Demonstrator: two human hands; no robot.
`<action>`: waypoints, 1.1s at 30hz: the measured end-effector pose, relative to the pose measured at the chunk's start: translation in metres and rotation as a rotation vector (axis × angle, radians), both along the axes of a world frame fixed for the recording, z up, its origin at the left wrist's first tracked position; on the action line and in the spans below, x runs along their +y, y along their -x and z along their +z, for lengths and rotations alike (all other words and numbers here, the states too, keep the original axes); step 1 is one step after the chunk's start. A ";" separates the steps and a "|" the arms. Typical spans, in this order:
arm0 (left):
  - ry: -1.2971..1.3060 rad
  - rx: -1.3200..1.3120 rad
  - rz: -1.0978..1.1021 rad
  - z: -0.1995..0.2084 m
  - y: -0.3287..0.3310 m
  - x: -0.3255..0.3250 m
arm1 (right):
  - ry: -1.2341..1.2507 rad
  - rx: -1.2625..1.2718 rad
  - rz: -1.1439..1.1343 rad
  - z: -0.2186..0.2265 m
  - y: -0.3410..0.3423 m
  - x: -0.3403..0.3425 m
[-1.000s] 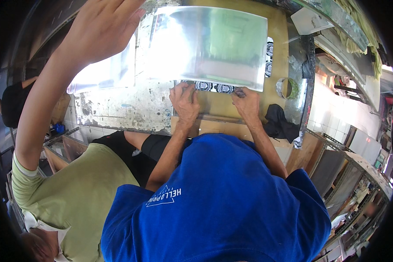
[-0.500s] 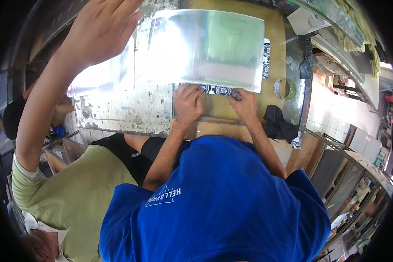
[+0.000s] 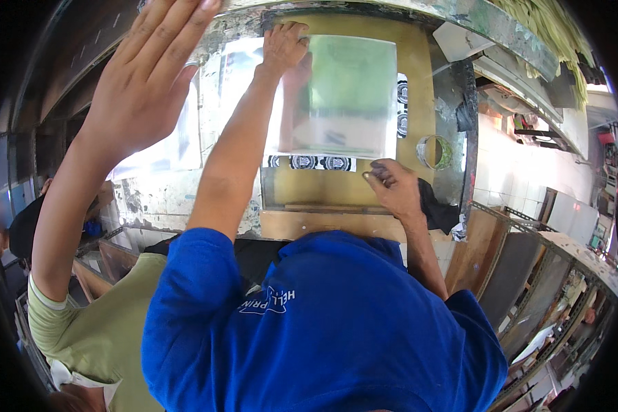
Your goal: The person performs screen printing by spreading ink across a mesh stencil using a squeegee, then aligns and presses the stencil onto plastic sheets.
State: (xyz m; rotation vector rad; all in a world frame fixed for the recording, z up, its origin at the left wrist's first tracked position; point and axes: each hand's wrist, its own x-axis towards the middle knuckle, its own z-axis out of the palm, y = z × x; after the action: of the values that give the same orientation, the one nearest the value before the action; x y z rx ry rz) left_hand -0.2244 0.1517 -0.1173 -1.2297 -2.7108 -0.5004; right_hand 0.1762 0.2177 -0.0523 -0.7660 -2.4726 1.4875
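A glossy, see-through sheet lies on a yellowish work surface. White strips with round black patterns show along its near edge and beside its right edge. My left hand reaches over the sheet to its far edge; its fingers rest there, bent but apart, gripping nothing that I can see. By the near right corner, my right hand hovers with loosely curled, dark-stained fingers. A gap shows between thumb and forefinger, and nothing visible is in it.
At left a co-worker in a green shirt holds up an open hand. A roll of tape stands right of the sheet. Dark cloth lies behind my right hand. Shelving fills the right side.
My left hand has left the near strip and gone to the sheet's far edge. The right hand has let go of the strip and drawn back slightly. The sheet looks unmoved.
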 end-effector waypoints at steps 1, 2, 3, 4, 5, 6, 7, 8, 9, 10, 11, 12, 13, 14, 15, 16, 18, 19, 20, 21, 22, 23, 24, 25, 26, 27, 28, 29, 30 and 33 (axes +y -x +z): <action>0.096 -0.033 0.018 -0.010 0.005 -0.002 | -0.010 -0.033 -0.027 0.014 -0.004 0.006; 0.135 -0.071 -0.013 -0.010 0.006 0.003 | -0.026 -0.064 -0.082 0.023 -0.006 0.011; 0.174 -0.109 -0.040 -0.008 0.009 0.007 | -0.265 -0.016 -0.113 0.027 -0.008 0.017; 0.222 -0.141 -0.065 -0.007 0.011 0.009 | -0.496 0.036 -0.141 0.029 -0.009 0.022; 0.172 -0.132 -0.067 -0.012 0.015 0.011 | -0.727 0.088 -0.163 0.029 -0.011 0.026; 0.122 -0.123 -0.065 -0.017 0.019 0.014 | -0.776 -0.003 -0.191 0.025 -0.013 0.030; 0.073 -0.116 -0.062 -0.023 0.023 0.013 | -0.825 -0.096 -0.215 0.019 -0.015 0.032; 0.122 -0.126 -0.068 -0.019 0.022 0.016 | -0.876 -0.191 -0.242 0.011 -0.018 0.036; 0.170 -0.136 -0.073 -0.014 0.023 0.020 | -0.899 -0.206 -0.231 0.002 -0.021 0.041; 0.218 -0.148 -0.077 -0.010 0.022 0.022 | -0.905 -0.218 -0.205 -0.010 -0.028 0.048; 0.224 -0.174 -0.076 -0.007 0.022 0.021 | -0.912 -0.227 -0.177 -0.019 -0.033 0.056; 0.231 -0.200 -0.075 -0.006 0.022 0.020 | -0.915 -0.222 -0.174 -0.026 -0.039 0.064; 0.237 -0.221 -0.075 -0.005 0.023 0.019 | -0.918 -0.213 -0.176 -0.028 -0.041 0.070; 0.248 -0.227 -0.077 -0.004 0.024 0.020 | -0.919 -0.189 -0.204 -0.030 -0.044 0.075; 0.259 -0.233 -0.080 -0.003 0.024 0.020 | -0.919 -0.166 -0.232 -0.032 -0.046 0.079; 0.269 -0.241 -0.081 -0.006 0.026 0.021 | -0.926 -0.186 -0.236 -0.031 -0.047 0.082; 0.250 -0.200 -0.051 -0.013 0.026 0.019 | -0.942 -0.228 -0.244 -0.028 -0.048 0.087; 0.239 -0.179 -0.040 -0.014 0.026 0.020 | -0.918 -0.279 -0.246 -0.022 -0.045 0.087; 0.253 -0.194 -0.044 -0.015 0.026 0.020 | -0.938 -0.187 -0.270 -0.014 -0.041 0.088; 0.267 -0.210 -0.048 -0.015 0.027 0.019 | -0.958 -0.094 -0.294 -0.006 -0.036 0.091; 0.280 -0.221 -0.062 -0.013 0.027 0.022 | -0.978 -0.005 -0.329 0.007 -0.029 0.092; 0.256 -0.205 -0.067 -0.012 0.026 0.022 | -0.973 0.090 -0.368 0.027 -0.018 0.091; 0.229 -0.187 -0.078 -0.012 0.024 0.020 | -0.970 0.183 -0.412 0.051 -0.005 0.088; 0.202 -0.171 -0.085 -0.012 0.023 0.017 | -0.967 0.277 -0.452 0.067 0.003 0.090; 0.175 -0.150 -0.094 -0.012 0.023 0.014 | -0.961 0.325 -0.486 0.074 0.005 0.096; 0.139 -0.120 -0.092 -0.013 0.019 0.008 | -0.940 0.312 -0.484 0.075 0.003 0.102; 0.096 -0.086 -0.076 -0.012 0.017 0.002 | -0.916 0.303 -0.480 0.074 0.001 0.108; 0.052 -0.050 -0.058 -0.011 0.014 -0.006 | -0.863 0.221 -0.437 0.069 -0.002 0.111; 0.005 -0.013 -0.041 -0.009 0.013 -0.012 | -0.808 0.140 -0.394 0.059 -0.005 0.113; -0.117 0.093 0.053 -0.004 0.007 -0.040 | -0.761 -0.123 -0.268 0.010 -0.020 0.118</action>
State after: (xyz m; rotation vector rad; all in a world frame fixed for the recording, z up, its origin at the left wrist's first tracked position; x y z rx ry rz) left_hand -0.2315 0.1121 -0.1218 -1.1193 -2.5895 -0.5721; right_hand 0.1961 0.3352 -0.0427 -0.9695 -2.5781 0.3525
